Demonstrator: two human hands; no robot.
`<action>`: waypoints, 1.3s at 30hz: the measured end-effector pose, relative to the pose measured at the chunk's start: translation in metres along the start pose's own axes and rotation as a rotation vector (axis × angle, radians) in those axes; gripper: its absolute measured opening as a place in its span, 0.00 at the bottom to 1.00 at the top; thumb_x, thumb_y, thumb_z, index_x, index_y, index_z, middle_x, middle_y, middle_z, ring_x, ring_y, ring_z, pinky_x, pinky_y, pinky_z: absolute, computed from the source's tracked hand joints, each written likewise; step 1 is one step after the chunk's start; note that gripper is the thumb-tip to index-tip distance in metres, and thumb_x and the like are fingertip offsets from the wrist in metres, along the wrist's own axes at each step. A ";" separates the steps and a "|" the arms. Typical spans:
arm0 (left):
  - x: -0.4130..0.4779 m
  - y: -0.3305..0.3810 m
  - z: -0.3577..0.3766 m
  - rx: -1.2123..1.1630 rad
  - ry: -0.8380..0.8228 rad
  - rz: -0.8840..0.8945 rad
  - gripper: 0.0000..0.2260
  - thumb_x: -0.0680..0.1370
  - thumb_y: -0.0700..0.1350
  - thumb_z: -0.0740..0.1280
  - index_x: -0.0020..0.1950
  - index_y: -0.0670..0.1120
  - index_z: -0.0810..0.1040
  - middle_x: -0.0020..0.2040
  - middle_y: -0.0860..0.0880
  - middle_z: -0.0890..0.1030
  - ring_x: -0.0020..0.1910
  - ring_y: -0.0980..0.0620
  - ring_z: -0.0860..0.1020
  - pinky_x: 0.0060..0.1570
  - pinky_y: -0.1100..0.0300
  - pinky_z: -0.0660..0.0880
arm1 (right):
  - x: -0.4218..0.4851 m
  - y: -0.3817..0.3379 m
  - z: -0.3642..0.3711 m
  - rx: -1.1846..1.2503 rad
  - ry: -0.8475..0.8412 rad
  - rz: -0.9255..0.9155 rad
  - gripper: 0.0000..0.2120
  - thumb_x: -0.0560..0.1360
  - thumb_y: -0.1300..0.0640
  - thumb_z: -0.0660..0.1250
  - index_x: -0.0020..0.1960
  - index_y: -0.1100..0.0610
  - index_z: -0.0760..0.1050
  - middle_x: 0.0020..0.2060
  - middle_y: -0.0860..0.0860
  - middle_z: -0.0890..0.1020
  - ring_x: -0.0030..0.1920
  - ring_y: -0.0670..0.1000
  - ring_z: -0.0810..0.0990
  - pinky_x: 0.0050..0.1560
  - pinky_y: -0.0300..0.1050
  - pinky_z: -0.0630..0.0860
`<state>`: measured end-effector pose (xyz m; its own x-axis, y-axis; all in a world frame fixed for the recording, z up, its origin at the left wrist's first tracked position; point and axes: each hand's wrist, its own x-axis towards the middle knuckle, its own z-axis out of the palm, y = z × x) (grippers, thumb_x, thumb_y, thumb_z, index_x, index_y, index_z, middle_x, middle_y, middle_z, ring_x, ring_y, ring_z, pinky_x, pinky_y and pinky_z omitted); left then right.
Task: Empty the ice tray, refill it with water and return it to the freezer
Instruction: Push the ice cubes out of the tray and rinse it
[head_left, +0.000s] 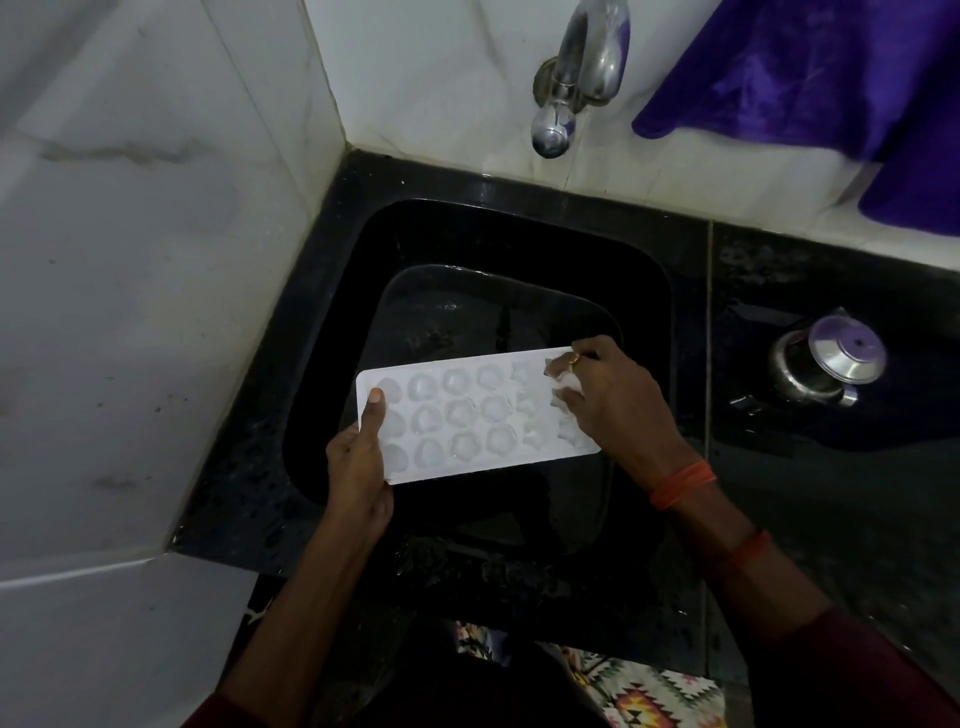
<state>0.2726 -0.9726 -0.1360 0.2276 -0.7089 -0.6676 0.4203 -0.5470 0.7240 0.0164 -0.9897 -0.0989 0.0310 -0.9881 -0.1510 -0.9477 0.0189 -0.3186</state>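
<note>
A white ice tray (467, 415) with rows of shaped cavities is held level over the black sink (519, 234). My left hand (358, 467) grips its left end, thumb lying on the top face. My right hand (613, 405) is at the tray's right end, its fingers curled and pinching a pale piece of ice (571, 383) above the cavities there. Several cavities hold clear ice. The metal tap (576, 78) juts from the tiled wall above the sink; no water runs from it.
White tiled walls close the corner at left and behind. A purple cloth (831, 78) hangs at upper right. A steel lidded pot (826, 358) stands on the wet black counter to the right. A patterned mat (649, 691) lies on the floor below.
</note>
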 end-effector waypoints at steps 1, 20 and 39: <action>0.000 0.000 0.000 0.002 0.000 -0.001 0.15 0.79 0.54 0.70 0.50 0.41 0.83 0.45 0.43 0.88 0.42 0.44 0.87 0.33 0.53 0.82 | 0.001 0.000 0.001 -0.021 -0.014 -0.003 0.16 0.77 0.54 0.71 0.65 0.55 0.79 0.68 0.53 0.71 0.61 0.56 0.78 0.58 0.54 0.79; 0.003 0.003 0.000 0.007 0.013 0.015 0.15 0.79 0.54 0.71 0.48 0.42 0.83 0.44 0.44 0.88 0.41 0.44 0.87 0.32 0.53 0.82 | 0.002 -0.001 -0.002 -0.055 -0.013 -0.023 0.16 0.77 0.52 0.71 0.63 0.58 0.78 0.66 0.49 0.71 0.56 0.53 0.80 0.55 0.47 0.76; 0.003 0.002 0.000 0.001 0.013 0.006 0.15 0.78 0.54 0.71 0.49 0.41 0.83 0.46 0.43 0.88 0.43 0.43 0.87 0.34 0.52 0.82 | -0.008 0.003 -0.017 0.181 0.010 0.001 0.11 0.76 0.57 0.72 0.57 0.51 0.79 0.66 0.48 0.77 0.60 0.53 0.80 0.62 0.51 0.76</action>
<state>0.2746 -0.9761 -0.1365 0.2409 -0.7064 -0.6656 0.4180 -0.5434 0.7280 0.0077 -0.9844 -0.0827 0.0265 -0.9895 -0.1422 -0.8751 0.0458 -0.4818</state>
